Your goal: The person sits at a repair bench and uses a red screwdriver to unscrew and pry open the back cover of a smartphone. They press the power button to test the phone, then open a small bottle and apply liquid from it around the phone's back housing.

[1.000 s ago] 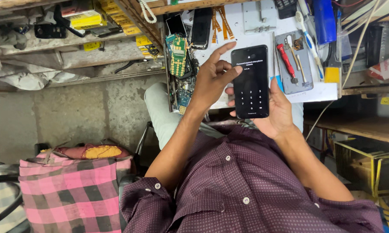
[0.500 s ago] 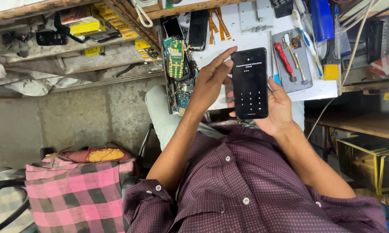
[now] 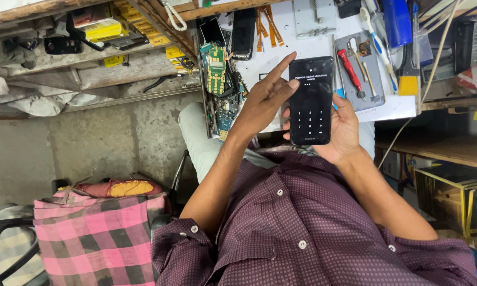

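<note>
Head view: the right hand has its grip clamped on the black phone above the table. The left hand is apart, holding nothing, 1 finger pointing beside the screen. Best to keep the phone steady and tap lightly with the fingertip.

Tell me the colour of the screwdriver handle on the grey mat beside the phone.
Red, on the screwdriver; the head view shows it.
</note>
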{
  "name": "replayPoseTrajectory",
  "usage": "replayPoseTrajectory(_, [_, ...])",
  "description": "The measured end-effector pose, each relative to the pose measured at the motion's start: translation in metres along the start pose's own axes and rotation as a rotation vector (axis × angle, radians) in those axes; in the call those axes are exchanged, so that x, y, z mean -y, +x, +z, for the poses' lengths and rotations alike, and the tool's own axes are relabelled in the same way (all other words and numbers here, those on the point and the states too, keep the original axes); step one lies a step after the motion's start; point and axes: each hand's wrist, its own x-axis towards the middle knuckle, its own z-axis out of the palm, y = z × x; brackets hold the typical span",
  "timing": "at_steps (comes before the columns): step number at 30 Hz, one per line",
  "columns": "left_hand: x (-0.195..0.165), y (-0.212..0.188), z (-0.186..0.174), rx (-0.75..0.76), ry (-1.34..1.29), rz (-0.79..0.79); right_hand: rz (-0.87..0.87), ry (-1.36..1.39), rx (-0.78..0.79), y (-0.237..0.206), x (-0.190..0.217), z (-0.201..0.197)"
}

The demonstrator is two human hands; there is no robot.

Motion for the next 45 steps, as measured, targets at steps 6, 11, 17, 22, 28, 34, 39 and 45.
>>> replayPoseTrajectory(6, [0.001, -0.001, 0.000, 0.015, -0.018, -0.007, -0.010, -0.013, -0.030, 0.000, -0.001, -0.001])
replayPoseTrajectory(11, [0.003, 0.001, 0.001, -0.004, 0.036, -0.001, -0.010, -0.009, -0.033, -0.001, -0.001, 0.003])
replayPoseTrajectory(17, [-0.004, -0.003, 0.007, 0.009, -0.004, -0.093, -0.025, 0.022, -0.014, 0.002, 0.001, 0.006])
replayPoseTrajectory(22, [-0.004, -0.011, 0.017, -0.009, 0.025, -0.188, -0.143, -0.004, -0.016, 0.002, -0.002, 0.006])
replayPoseTrajectory(28, [0.002, -0.021, 0.034, -0.068, 0.487, 0.028, -0.291, -0.033, -0.119, 0.010, -0.012, 0.010])
replayPoseTrajectory(34, [-0.003, -0.017, 0.041, -0.100, 0.415, -0.055, -0.330, -0.129, -0.025, 0.009, -0.011, 0.016])
replayPoseTrajectory(39, [0.007, -0.014, 0.033, -0.167, 0.497, 0.073, -0.335, -0.235, -0.053, 0.007, -0.003, 0.011])
replayPoseTrajectory(45, [0.018, -0.019, 0.028, -0.220, 0.670, 0.135, -0.321, -0.424, -0.258, 0.004, 0.006, -0.001])
